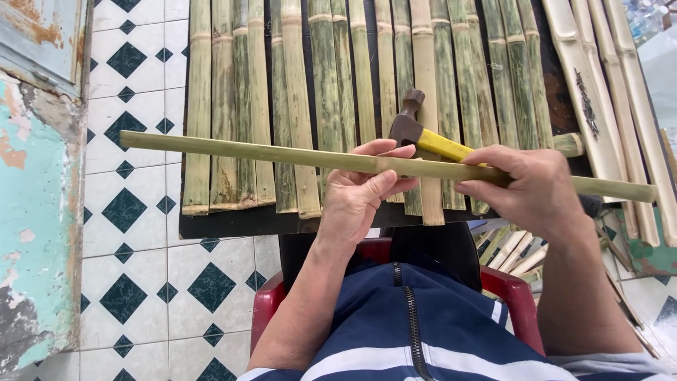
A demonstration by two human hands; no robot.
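Note:
A long green bamboo slat runs crosswise in front of me, from the left to the far right. My left hand grips it near its middle, thumb on top and fingers curled under. My right hand holds the same slat further right and also clasps a hammer with a yellow handle and dark head, the head pointing up and away. Under the slat lies a row of split bamboo strips laid side by side on a dark board.
A red plastic stool is under me. Pale bamboo halves lie at the right, with short offcuts below them. The floor is white tile with dark diamonds; a peeling painted wall stands at the left.

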